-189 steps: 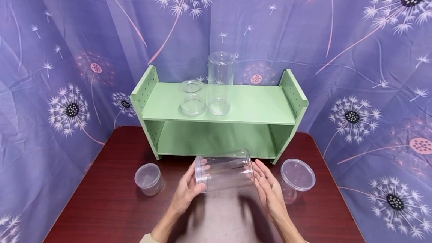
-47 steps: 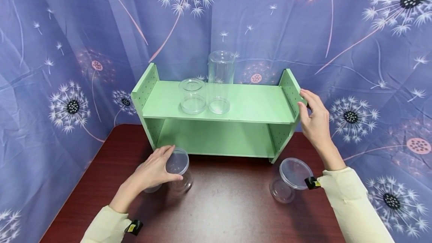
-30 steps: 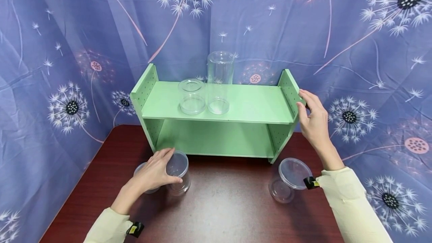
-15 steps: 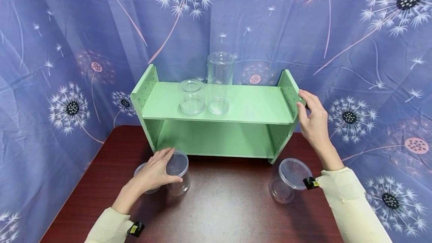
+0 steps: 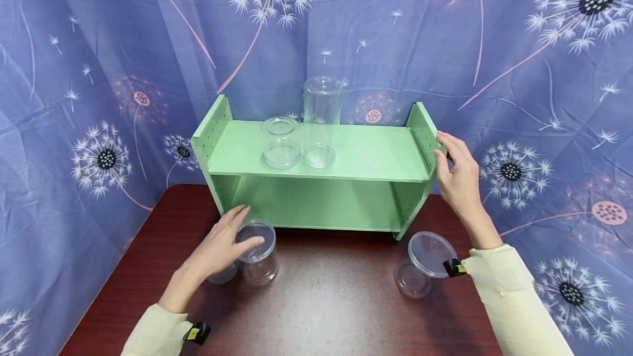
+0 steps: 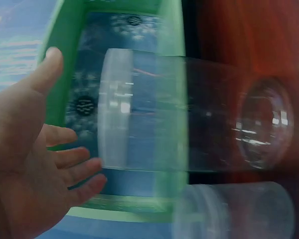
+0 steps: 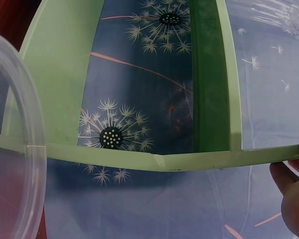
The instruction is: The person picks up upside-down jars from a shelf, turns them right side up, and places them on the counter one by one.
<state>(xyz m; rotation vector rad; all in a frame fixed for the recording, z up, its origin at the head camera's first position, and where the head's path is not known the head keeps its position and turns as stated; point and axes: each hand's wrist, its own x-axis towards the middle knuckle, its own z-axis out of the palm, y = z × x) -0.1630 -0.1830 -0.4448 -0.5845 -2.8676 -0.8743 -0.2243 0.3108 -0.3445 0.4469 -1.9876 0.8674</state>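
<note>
My left hand (image 5: 217,240) hovers beside a clear lidded jar (image 5: 261,267) standing upright at the table's left, its thumb over the lid (image 5: 257,233). In the left wrist view that hand (image 6: 45,164) has its fingers spread, with a gap between them and the jar (image 6: 159,109). A shorter clear jar (image 5: 225,274) stands just left, partly hidden behind the hand. On the right, my right hand (image 5: 460,180) grips the front upper end of the light green shelf's (image 5: 378,150) side panel. Its fingertips meet the panel's end in the right wrist view.
On the upper board stand a short clear container (image 5: 282,150) and a tall clear cylinder (image 5: 322,125). Another lidded clear jar (image 5: 431,255) stands on the dark red table (image 5: 336,301) at right, under the right forearm. A purple dandelion-print curtain (image 5: 376,70) hangs behind.
Earlier both hands held the jar sideways at the middle; it now stands at left. The left hand has just come off it, fingers spreading. The right hand has moved to the shelf panel and stayed.
</note>
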